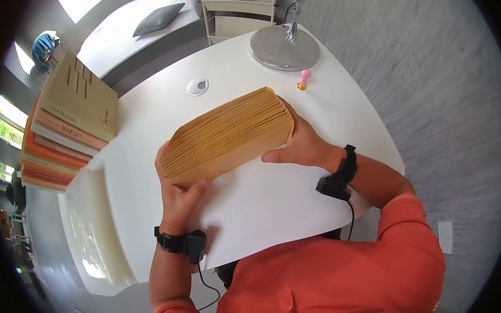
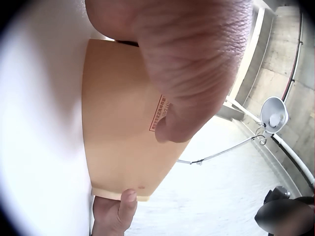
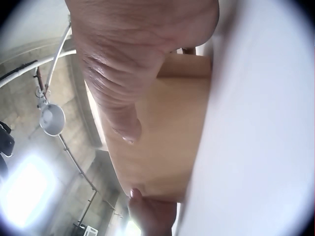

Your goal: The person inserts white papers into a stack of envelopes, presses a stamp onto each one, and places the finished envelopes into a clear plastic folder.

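A thick stack of brown kraft envelopes [image 1: 227, 136] stands on edge over the middle of the white table [image 1: 253, 207], slanting up to the right. My left hand [image 1: 178, 201] grips its left end, thumb on the near face and fingers behind. At the other end my right hand [image 1: 305, 143] holds the stack, its thumb along the near lower side and its fingers hidden behind. In the left wrist view, red print [image 2: 160, 113] shows on the front envelope beside the left thumb. The right wrist view shows the plain near face between both thumbs.
Several books [image 1: 70, 118] stand at the left edge. A clear plastic sheet [image 1: 95, 227] lies at the front left. At the back are a round cable grommet [image 1: 197, 86], a metal lamp base [image 1: 284, 47] and a small pink-handled stamp [image 1: 305, 79].
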Demonstrator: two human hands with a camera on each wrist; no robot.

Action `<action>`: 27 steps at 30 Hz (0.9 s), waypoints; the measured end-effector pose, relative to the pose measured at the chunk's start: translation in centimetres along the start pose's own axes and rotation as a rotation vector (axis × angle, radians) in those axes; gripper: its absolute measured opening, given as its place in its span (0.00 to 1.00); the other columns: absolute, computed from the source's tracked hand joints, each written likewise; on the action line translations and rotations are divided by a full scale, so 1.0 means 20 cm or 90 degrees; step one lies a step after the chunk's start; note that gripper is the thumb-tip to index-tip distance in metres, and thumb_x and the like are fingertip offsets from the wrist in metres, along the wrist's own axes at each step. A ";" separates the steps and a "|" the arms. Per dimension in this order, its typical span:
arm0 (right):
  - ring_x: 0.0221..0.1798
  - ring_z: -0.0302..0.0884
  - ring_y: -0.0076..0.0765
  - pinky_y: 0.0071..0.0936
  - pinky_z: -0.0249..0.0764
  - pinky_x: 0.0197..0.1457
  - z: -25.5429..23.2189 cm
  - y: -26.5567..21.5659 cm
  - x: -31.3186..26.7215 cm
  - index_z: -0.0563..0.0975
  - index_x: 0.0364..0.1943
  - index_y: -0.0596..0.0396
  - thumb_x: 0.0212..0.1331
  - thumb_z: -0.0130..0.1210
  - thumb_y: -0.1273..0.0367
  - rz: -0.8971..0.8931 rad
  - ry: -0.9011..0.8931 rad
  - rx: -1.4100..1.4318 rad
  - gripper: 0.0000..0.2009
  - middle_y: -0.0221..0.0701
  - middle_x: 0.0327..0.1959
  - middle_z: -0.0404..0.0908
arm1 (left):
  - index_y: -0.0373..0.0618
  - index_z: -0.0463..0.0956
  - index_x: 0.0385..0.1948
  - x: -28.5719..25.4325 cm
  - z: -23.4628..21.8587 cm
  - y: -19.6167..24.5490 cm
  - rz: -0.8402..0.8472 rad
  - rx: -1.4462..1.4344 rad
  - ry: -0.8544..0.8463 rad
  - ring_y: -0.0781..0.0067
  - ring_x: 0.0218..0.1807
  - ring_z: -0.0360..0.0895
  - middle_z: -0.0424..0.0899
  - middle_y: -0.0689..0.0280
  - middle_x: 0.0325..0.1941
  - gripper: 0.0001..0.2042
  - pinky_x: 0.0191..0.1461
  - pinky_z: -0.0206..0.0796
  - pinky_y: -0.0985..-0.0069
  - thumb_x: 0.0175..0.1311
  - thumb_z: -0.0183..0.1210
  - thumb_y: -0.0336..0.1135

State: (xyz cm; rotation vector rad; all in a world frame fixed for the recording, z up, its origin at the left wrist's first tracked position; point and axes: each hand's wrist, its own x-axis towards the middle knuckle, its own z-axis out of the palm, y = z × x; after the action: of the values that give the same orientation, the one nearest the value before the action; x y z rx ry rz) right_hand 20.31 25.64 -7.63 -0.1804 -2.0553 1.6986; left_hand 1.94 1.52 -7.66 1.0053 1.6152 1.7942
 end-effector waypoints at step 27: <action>0.62 0.71 0.25 0.27 0.69 0.67 -0.13 -0.01 -0.01 0.71 0.64 0.60 0.51 0.73 0.76 -0.031 -0.047 -0.086 0.34 0.29 0.61 0.74 | 0.44 0.68 0.59 -0.05 -0.11 -0.03 0.039 -0.022 -0.004 0.75 0.58 0.73 0.74 0.64 0.58 0.21 0.61 0.69 0.73 0.64 0.58 0.18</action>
State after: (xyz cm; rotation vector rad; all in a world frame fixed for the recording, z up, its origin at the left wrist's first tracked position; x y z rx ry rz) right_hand 21.58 27.90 -7.20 -0.1124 -2.2124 1.5595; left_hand 0.74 -0.40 -8.45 1.0548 1.5602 1.8501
